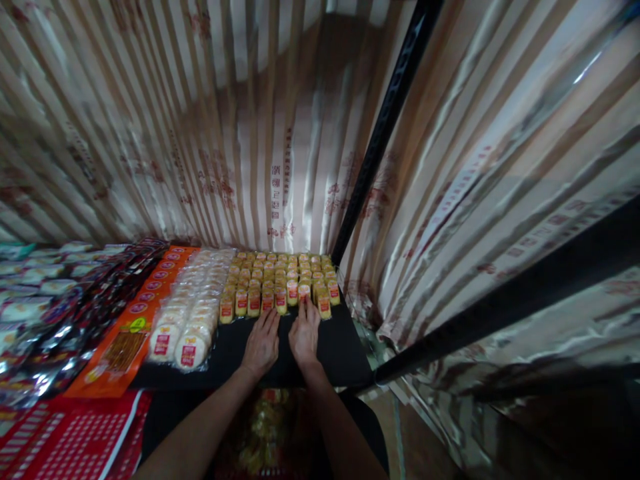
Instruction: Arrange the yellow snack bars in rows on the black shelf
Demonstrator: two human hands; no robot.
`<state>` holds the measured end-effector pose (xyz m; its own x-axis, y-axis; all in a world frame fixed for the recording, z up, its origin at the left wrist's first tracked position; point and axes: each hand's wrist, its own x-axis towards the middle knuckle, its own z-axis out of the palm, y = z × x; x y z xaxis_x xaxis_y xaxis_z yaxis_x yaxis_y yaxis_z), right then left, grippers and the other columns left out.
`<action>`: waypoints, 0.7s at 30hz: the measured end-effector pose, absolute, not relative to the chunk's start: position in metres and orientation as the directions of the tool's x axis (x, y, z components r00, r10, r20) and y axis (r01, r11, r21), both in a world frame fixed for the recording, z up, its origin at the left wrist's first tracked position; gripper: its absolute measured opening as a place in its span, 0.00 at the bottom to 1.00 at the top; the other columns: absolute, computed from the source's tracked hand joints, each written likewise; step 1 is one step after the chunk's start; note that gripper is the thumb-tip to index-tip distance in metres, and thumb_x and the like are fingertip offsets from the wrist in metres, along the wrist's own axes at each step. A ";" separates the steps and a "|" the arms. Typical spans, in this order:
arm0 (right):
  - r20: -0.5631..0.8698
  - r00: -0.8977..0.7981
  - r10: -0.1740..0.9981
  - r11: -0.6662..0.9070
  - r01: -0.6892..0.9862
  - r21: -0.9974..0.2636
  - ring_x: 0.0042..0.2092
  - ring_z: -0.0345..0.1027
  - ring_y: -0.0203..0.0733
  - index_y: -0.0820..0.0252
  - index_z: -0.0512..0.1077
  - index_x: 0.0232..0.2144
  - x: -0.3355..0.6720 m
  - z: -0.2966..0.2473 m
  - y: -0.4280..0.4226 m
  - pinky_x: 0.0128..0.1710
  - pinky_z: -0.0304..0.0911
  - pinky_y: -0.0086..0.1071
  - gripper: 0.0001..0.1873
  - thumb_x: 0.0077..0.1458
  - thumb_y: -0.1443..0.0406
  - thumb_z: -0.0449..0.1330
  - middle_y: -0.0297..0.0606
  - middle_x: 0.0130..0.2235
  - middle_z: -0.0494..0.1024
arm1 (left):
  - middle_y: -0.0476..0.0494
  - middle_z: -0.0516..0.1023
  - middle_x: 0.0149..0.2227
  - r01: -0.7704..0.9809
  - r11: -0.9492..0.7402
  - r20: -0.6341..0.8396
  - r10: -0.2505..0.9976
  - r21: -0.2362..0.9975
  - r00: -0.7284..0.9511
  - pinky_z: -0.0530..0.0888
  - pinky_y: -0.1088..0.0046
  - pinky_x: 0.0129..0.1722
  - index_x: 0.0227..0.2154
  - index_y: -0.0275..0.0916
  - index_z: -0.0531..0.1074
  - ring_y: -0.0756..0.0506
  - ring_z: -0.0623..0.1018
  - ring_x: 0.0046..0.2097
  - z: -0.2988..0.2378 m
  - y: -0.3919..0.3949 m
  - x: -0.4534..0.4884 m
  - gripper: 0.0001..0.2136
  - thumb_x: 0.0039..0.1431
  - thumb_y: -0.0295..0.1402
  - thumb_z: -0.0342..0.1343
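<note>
Small yellow wrapped cakes (254,301) with red labels stand in several rows on a black shelf board (235,353). My left hand (263,341) lies low before the front row, its fingers stretched forward and their tips touching or nearly touching the packs. Just right of it, my right hand (305,333) has its fingertips on the face of a paler wrapped cake (304,289) with a red label, the fingers drawn together around its lower part. Its lower edge is hidden by those fingers.
Left of the cakes are stacked white round packs (190,348), an orange snack bag (117,357) and dark shiny packets (65,333). A red basket (75,433) is at lower left. Yellow packs (267,427) show below the board. Black metal posts (380,133) and printed sheeting (280,120) bound the shelf.
</note>
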<state>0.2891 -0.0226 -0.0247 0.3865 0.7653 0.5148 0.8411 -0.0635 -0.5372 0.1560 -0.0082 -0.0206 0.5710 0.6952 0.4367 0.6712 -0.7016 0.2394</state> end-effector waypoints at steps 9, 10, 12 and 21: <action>0.533 0.450 0.717 -0.144 0.843 -0.518 0.60 0.42 0.51 0.66 0.61 0.54 0.301 -0.012 -0.041 0.55 0.49 0.49 0.26 0.52 0.73 0.43 0.46 0.61 0.53 | 0.36 0.62 0.58 0.674 -0.699 0.428 0.699 0.240 0.572 0.63 0.56 0.58 0.54 0.30 0.59 0.41 0.56 0.62 -0.020 -0.009 0.156 0.24 0.53 0.21 0.41; 0.524 0.482 0.702 -0.180 0.833 -0.524 0.60 0.42 0.52 0.66 0.61 0.54 0.304 -0.012 -0.043 0.54 0.49 0.50 0.26 0.52 0.72 0.43 0.47 0.61 0.52 | 0.36 0.62 0.58 0.674 -0.698 0.429 0.700 0.240 0.571 0.63 0.56 0.58 0.54 0.31 0.59 0.41 0.56 0.62 -0.020 -0.009 0.156 0.24 0.53 0.21 0.41; 0.510 0.522 0.683 -0.218 0.813 -0.541 0.59 0.44 0.53 0.66 0.59 0.55 0.310 -0.016 -0.046 0.53 0.50 0.51 0.27 0.52 0.71 0.44 0.48 0.62 0.52 | 0.37 0.62 0.58 0.674 -0.699 0.433 0.698 0.239 0.571 0.63 0.56 0.58 0.54 0.30 0.59 0.41 0.55 0.62 -0.020 -0.009 0.156 0.23 0.53 0.21 0.41; 0.529 0.455 0.716 -0.114 0.824 -0.554 0.56 0.50 0.49 0.63 0.57 0.57 0.320 -0.022 -0.034 0.52 0.54 0.47 0.29 0.52 0.73 0.42 0.46 0.61 0.53 | 0.35 0.63 0.57 0.661 -0.712 0.454 0.682 0.236 0.573 0.63 0.56 0.57 0.54 0.30 0.59 0.41 0.55 0.62 -0.020 -0.009 0.155 0.24 0.53 0.21 0.41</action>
